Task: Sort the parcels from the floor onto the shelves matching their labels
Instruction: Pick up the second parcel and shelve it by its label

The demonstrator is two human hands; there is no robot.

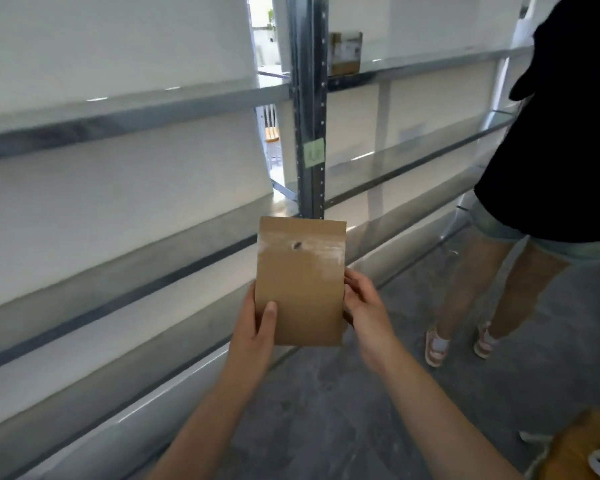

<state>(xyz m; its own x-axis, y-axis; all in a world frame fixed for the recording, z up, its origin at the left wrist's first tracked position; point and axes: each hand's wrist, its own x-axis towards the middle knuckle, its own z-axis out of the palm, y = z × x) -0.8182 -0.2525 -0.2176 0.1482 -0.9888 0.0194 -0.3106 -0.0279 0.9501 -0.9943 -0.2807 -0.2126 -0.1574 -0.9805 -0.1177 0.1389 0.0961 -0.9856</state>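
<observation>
A flat brown paper parcel (300,282) stands upright in front of me, held by both hands. My left hand (257,323) grips its lower left edge with the thumb across the front. My right hand (364,303) holds the right edge, fingers behind it. The parcel's face shows a pale smudged band and a small dark mark near the top; no label is readable. Behind it run the metal shelves (136,109), with a green label (315,152) stuck on the upright post (309,98).
A cardboard box (345,53) sits on the upper right shelf. Another person in a black top and denim shorts (551,150) stands close on the right. An orange-brown parcel (582,452) lies on the grey floor at the bottom right.
</observation>
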